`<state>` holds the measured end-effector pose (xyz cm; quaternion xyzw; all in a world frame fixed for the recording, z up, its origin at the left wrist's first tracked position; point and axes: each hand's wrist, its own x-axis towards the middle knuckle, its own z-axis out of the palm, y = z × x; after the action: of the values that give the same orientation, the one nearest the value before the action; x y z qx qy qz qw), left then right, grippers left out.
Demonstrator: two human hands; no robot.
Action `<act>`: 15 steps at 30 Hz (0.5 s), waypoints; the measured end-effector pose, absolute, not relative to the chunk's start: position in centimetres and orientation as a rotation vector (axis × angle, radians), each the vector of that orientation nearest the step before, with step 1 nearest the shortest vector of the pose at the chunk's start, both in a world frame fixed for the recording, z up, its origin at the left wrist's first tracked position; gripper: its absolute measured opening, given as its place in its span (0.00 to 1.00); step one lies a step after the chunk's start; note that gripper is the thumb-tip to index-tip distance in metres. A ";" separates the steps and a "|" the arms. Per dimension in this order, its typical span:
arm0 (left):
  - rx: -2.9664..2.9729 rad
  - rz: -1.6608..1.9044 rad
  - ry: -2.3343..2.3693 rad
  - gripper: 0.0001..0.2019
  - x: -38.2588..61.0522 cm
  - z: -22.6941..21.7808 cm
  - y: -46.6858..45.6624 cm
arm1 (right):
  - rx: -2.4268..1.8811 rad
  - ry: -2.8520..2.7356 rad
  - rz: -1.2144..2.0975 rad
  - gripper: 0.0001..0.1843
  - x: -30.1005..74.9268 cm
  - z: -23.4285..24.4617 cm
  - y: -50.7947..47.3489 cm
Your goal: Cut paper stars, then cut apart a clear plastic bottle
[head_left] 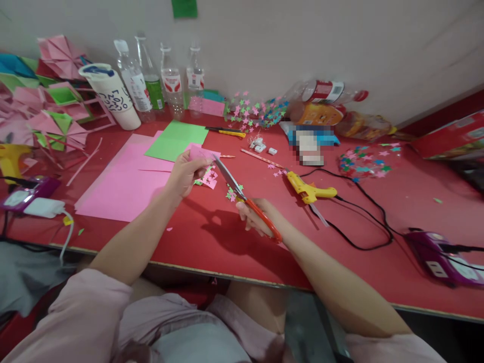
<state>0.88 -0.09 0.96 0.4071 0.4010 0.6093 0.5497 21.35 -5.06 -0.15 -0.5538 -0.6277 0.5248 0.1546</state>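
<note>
My left hand [185,174] is closed on a small folded piece of pink paper [202,154], held above the red table [212,237]. My right hand [254,214] grips red-handled scissors [245,199]; their blades point up-left and meet the edge of the pink piece. Small pink and green star cut-outs [231,193] lie on the table just under the blades. More pink scraps with star-shaped holes [209,177] hang or lie below my left hand.
Pink sheets [121,186] and a green sheet [176,139] lie at left. A yellow glue gun [310,190] with a black cord rests to the right. Bottles [151,83] line the wall. Folded paper shapes [49,106] are piled far left; purple power strips [440,254] sit at both ends.
</note>
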 end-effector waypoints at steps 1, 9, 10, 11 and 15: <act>0.961 1.442 0.945 0.07 0.9 1.0 -0.1 | -1.596 -1.799 1.500 0.24 21.3 -0.2 -5.0; 0.971 1.435 0.959 0.08 1.0 0.7 -0.1 | -1.545 -1.731 1.529 0.27 21.4 -0.6 -4.7; 0.983 1.440 0.956 0.08 1.0 0.6 -0.1 | -1.538 -1.728 1.529 0.28 21.4 -0.6 -4.7; 0.999 1.442 0.949 0.09 1.0 0.6 -0.1 | -1.530 -1.725 1.532 0.28 21.4 -0.6 -4.7; 1.047 1.428 0.925 0.09 1.1 0.2 -0.2 | -1.496 -1.723 1.554 0.29 21.4 -0.7 -4.7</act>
<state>1.11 -0.22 0.25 0.4408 0.3891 0.6010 0.5413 21.37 -4.74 -0.72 -0.5321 -0.6128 0.5528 0.1894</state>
